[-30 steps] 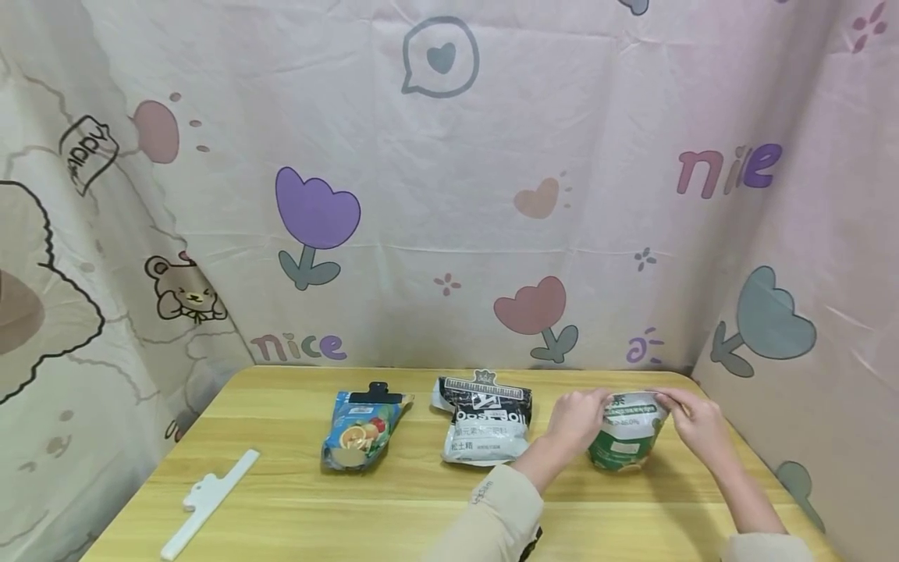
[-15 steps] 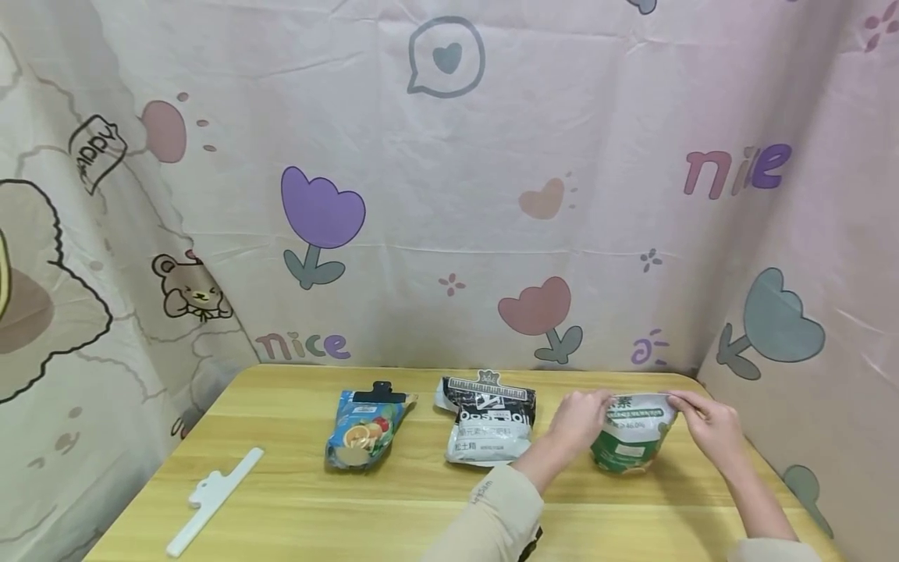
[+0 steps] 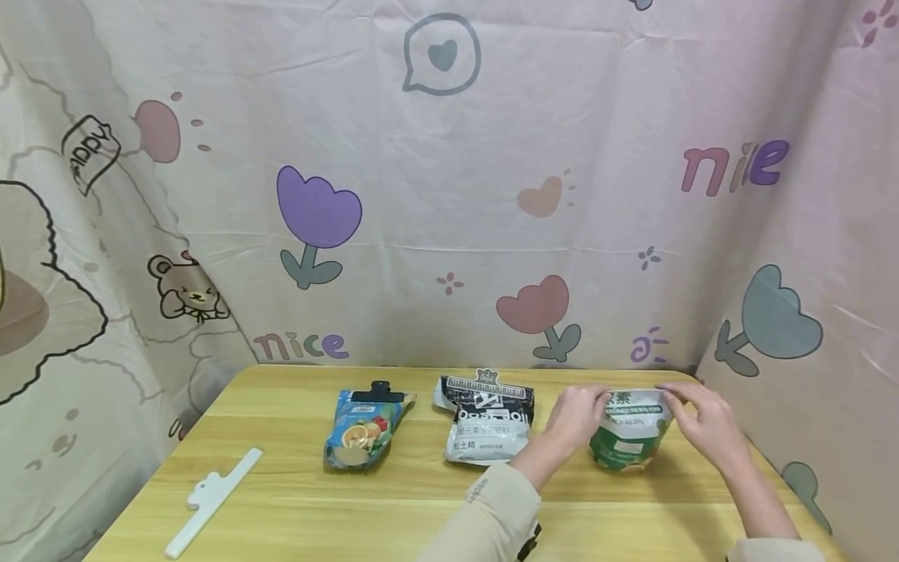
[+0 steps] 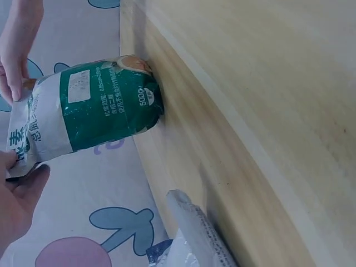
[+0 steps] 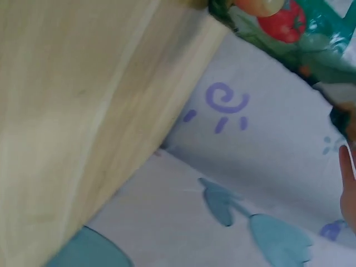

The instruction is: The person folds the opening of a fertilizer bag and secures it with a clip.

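Note:
A green and white pouch [image 3: 627, 446] of plant fertilizer stands upright at the right of the table. My left hand [image 3: 577, 417] pinches its top left corner, thumb on the front in the left wrist view. At the opposite top corner my right hand [image 3: 705, 419] pinches the edge, so the top is stretched between both hands. In the left wrist view the pouch [image 4: 105, 103] shows a white label and its base meets the table. The right wrist view catches only its printed vegetables [image 5: 283, 22] and a fingertip of the right hand [image 5: 348, 189].
A black and white pouch [image 3: 489, 429] with a decorated clip [image 3: 486, 382] lies left of the hands. Further left is a blue fruit pouch [image 3: 360, 433] under a black clip [image 3: 379, 393]. A long white clip [image 3: 214, 501] lies at front left. A dark object [image 3: 530, 543] is partly hidden by the left sleeve.
Both hands keep hold of the pouch's top corners throughout. The right hand shifts slightly outward, then a little back. The other pouches and clips stay in place; the head view sways slightly.

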Available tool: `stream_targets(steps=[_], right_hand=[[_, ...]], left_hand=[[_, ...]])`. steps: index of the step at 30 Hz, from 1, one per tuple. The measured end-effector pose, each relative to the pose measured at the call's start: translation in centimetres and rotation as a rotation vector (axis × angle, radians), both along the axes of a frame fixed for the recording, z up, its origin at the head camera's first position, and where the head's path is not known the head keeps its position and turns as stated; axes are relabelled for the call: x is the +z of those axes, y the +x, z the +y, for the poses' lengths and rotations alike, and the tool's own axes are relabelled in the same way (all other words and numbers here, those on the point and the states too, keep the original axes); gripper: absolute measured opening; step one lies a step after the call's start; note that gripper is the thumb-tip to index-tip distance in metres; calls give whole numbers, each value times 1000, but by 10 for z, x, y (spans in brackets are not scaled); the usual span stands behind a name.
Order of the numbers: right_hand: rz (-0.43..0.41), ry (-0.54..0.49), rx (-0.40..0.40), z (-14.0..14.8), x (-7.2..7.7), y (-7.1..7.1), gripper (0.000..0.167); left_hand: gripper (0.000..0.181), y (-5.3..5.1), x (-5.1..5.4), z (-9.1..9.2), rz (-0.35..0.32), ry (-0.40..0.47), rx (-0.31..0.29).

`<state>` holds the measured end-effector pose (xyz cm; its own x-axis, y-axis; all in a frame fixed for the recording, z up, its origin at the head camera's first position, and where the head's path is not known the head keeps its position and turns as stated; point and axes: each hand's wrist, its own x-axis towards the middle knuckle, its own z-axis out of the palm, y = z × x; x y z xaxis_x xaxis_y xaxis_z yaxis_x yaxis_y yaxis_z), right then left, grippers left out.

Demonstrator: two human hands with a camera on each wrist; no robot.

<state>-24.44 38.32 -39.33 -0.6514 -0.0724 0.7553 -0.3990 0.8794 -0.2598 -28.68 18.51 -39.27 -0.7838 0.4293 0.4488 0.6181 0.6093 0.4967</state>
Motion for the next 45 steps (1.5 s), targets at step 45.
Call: stream_targets(steps=[45], right_hand=[[-140,-344,-46,115,-115,-78,14]], left_hand=[[28,-3,2,-32,-65,-22,-97]])
